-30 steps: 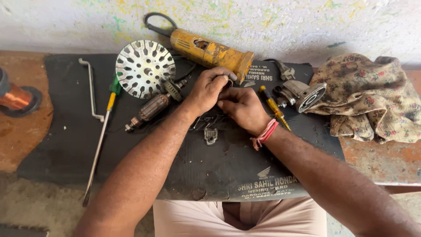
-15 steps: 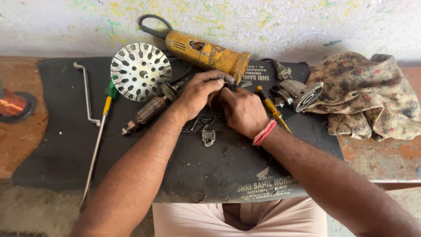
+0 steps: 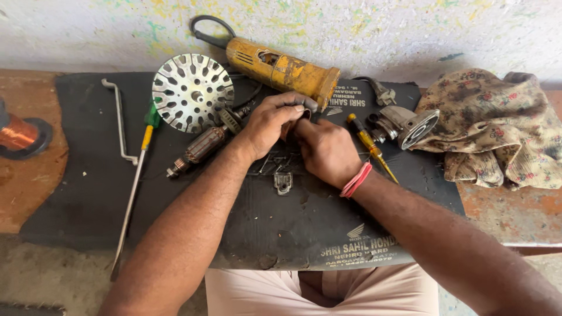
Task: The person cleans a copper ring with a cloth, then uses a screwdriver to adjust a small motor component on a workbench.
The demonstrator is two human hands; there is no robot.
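My left hand (image 3: 273,122) and my right hand (image 3: 324,150) meet over the middle of a black rubber mat (image 3: 88,199), fingers closed together around a small dark part (image 3: 305,112) that is mostly hidden. Just beyond them lies a yellow angle grinder body (image 3: 281,69). A motor armature (image 3: 202,146) rests by my left wrist. A small metal clip (image 3: 283,182) and loose screws (image 3: 273,162) lie under my hands. A red band circles my right wrist.
A slotted round metal disc (image 3: 192,92) lies at the back left, beside a long screwdriver with a green and yellow handle (image 3: 136,181) and a bent metal rod (image 3: 120,123). A grey gear housing (image 3: 404,126), a yellow screwdriver (image 3: 370,144), a floral cloth (image 3: 497,126), a copper wire spool (image 3: 17,133).
Both hands have stayed closed on the small part by the grinder; the fingers shifted slightly. The camera view drifted a little.
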